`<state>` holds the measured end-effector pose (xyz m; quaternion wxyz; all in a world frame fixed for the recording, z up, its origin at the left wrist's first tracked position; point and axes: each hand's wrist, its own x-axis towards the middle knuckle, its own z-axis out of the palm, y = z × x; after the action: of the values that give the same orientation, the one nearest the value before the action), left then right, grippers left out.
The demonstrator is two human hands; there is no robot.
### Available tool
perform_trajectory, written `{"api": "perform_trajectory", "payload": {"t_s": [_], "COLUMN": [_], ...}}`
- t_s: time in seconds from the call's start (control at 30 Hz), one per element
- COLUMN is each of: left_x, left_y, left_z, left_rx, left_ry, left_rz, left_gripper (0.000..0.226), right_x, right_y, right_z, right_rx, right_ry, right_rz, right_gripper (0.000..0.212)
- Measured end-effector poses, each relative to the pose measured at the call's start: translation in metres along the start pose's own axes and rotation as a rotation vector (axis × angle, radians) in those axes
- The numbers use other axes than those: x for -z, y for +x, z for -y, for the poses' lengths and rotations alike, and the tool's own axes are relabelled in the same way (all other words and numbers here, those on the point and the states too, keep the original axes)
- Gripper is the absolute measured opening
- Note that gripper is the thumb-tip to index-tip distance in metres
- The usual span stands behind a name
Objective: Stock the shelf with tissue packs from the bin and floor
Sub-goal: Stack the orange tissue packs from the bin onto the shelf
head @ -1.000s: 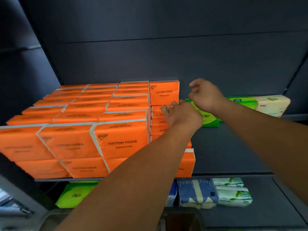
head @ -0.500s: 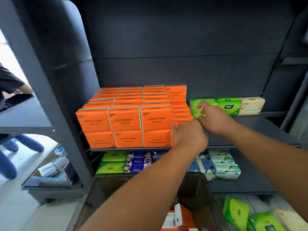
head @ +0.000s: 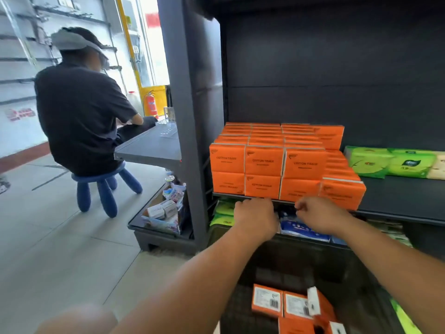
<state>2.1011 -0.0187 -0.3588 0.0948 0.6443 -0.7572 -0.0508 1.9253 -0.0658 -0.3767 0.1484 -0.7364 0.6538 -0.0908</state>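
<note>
Now: letting go, back for more

Orange tissue packs (head: pixel 284 162) sit stacked on the shelf (head: pixel 397 196); more lie in the bin (head: pixel 301 261) below. Left hand (head: pixel 255 218) and right hand (head: pixel 317 215) have dropped back to the shelf's edge, loosely curled, holding nothing. The next reach is likely the bin.

a person in black (head: pixel 79 116) sits on a blue stool (head: pixel 106 186) — red fire extinguisher (head: pixel 150 104) beyond.
</note>
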Motion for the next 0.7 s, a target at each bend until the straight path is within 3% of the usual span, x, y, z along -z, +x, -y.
{"api": "perform_trajectory", "payload": {"t_s": [0.37,0.7], "left_x": [-0.013,-0.088], "left_y": [-0.018,-0.024], "left_z": [0.093,0.111], "left_rx": [0.164,0.201], "left_ry": [0.083,0.021], "left_rz": [0.108,0.244], "left_gripper": [0.022,0.026], "right_x": [-0.064,-0.114], "right_y": [-0.001,-0.011], "right_z": [0.043,0.015], "right_rx": [0.001,-0.105], "right_ry": [-0.018,0.000], "right_rz": [0.115,0.235], "right_gripper": [0.013,0.020]}}
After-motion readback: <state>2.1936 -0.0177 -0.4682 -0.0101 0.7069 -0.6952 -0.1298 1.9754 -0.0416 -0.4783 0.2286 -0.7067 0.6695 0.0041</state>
